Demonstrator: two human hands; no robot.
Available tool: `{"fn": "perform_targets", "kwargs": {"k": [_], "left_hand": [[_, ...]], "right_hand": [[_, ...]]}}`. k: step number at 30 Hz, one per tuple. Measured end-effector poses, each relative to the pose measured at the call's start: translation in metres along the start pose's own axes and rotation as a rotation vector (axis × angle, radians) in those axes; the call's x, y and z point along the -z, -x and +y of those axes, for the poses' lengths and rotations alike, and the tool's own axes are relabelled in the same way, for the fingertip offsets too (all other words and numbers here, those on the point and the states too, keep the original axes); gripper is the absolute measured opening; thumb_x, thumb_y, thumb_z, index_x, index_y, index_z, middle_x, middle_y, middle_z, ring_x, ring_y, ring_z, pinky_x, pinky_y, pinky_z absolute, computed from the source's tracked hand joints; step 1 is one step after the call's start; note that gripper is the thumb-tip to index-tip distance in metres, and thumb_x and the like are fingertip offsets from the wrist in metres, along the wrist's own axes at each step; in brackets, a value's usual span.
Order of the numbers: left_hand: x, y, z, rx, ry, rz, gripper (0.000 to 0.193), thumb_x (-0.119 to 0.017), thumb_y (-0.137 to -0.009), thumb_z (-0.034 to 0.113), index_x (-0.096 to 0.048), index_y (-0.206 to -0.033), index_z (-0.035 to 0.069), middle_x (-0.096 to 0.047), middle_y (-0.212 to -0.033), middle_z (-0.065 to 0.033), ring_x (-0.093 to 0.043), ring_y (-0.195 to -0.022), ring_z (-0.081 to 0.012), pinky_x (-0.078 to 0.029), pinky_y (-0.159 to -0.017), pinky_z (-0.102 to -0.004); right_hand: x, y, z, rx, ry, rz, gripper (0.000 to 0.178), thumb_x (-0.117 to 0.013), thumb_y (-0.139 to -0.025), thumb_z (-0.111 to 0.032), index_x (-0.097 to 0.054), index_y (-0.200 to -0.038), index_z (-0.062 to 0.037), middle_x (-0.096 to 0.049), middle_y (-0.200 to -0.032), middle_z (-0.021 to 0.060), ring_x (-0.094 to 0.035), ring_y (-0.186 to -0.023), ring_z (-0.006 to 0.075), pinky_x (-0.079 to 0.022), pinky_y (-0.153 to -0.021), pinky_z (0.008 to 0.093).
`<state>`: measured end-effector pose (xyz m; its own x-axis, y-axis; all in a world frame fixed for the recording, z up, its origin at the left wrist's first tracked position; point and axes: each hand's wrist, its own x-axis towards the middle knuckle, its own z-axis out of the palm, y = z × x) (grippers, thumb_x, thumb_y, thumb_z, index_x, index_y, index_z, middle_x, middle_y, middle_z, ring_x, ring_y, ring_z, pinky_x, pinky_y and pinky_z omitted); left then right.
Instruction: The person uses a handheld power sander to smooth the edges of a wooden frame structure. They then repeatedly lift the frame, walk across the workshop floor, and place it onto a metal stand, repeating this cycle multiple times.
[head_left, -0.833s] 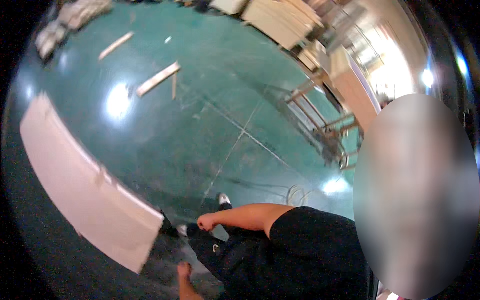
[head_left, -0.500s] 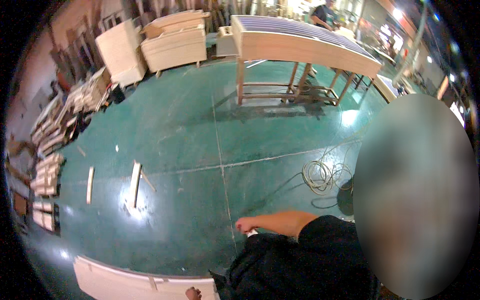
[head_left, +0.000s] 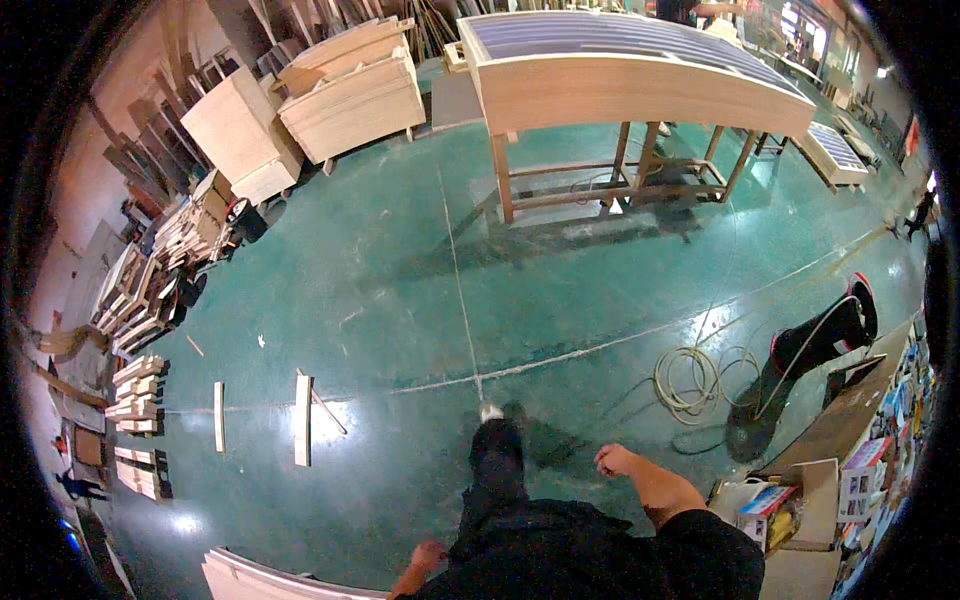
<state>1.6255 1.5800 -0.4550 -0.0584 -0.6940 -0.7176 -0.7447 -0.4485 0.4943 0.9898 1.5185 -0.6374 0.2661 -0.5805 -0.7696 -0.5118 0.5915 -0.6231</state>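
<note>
My left hand (head_left: 428, 556) hangs low beside my dark clothing, just past the end of a pale wooden panel (head_left: 270, 580). Its fingers look curled in, with nothing seen in them, though the hand is small and somewhat blurred. Out in front of my body to the right, my right hand (head_left: 616, 460) is loosely closed and appears to hold nothing. My dark trouser leg and light shoe (head_left: 490, 411) are stretched forward over the green floor (head_left: 400, 300). Neither hand touches any object.
A long wooden frame with dark slats (head_left: 640, 80) rests on a trestle ahead. Coiled hose (head_left: 688, 385) lies on the right, near a black bin (head_left: 825, 335) and an open carton (head_left: 810, 500). Wood strips (head_left: 303, 420) lie on the left, with stacked timber (head_left: 135, 395) beyond.
My right hand has swung rightward, and my leg and shoe now show ahead. The left hand has risen in view. The wooden panel has slid lower, and the black bin and carton have appeared.
</note>
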Motion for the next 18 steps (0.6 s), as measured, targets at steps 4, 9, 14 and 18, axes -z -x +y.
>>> {"fn": "perform_targets", "kwargs": {"k": [4, 9, 14, 18], "left_hand": [[0.048, -0.059, 0.028, 0.240, -0.020, -0.189, 0.024, -0.066, -0.095, 0.025, -0.070, -0.108, 0.006, -0.074, -0.087, -0.0059, -0.071, -0.080, -0.0205, -0.056, -0.072, -0.0364], [0.168, -0.299, 0.166, -0.012, -0.230, -0.242, 0.027, -0.063, -0.097, 0.026, -0.068, -0.116, 0.006, -0.074, -0.088, -0.0067, -0.071, -0.080, -0.0225, -0.056, -0.070, -0.0372], [0.318, -0.547, 0.465, -0.333, -0.113, 0.122, 0.025, -0.062, -0.100, 0.024, -0.067, -0.116, 0.005, -0.072, -0.081, -0.0077, -0.068, -0.072, -0.0200, -0.053, -0.066, -0.0360], [0.458, -0.623, 0.738, -0.708, 0.060, 0.244, 0.019, -0.061, -0.100, 0.018, -0.068, -0.113, 0.004, -0.071, -0.080, -0.0089, -0.065, -0.066, -0.0153, -0.050, -0.064, -0.0313]], "right_hand": [[0.057, -0.005, -0.153, -0.094, 0.045, -0.079, 0.018, -0.058, -0.092, 0.002, -0.066, -0.108, -0.0029, -0.067, -0.087, 0.0130, -0.064, -0.071, 0.0251, -0.050, -0.060, 0.0409], [0.126, -0.067, -0.235, 0.143, -0.408, 0.164, 0.014, -0.062, -0.095, -0.006, -0.070, -0.106, -0.0052, -0.072, -0.090, 0.0087, -0.066, -0.075, 0.0252, -0.053, -0.071, 0.0442], [0.342, -0.177, -0.471, 0.113, -0.347, 0.174, 0.014, -0.058, -0.094, -0.002, -0.067, -0.105, -0.0010, -0.068, -0.082, 0.0089, -0.062, -0.075, 0.0145, -0.053, -0.068, 0.0346], [0.429, -0.225, -0.619, 0.317, -0.159, 0.275, 0.016, -0.057, -0.095, -0.002, -0.066, -0.108, -0.0017, -0.068, -0.090, 0.0068, -0.061, -0.077, 0.0158, -0.052, -0.071, 0.0346]]}}
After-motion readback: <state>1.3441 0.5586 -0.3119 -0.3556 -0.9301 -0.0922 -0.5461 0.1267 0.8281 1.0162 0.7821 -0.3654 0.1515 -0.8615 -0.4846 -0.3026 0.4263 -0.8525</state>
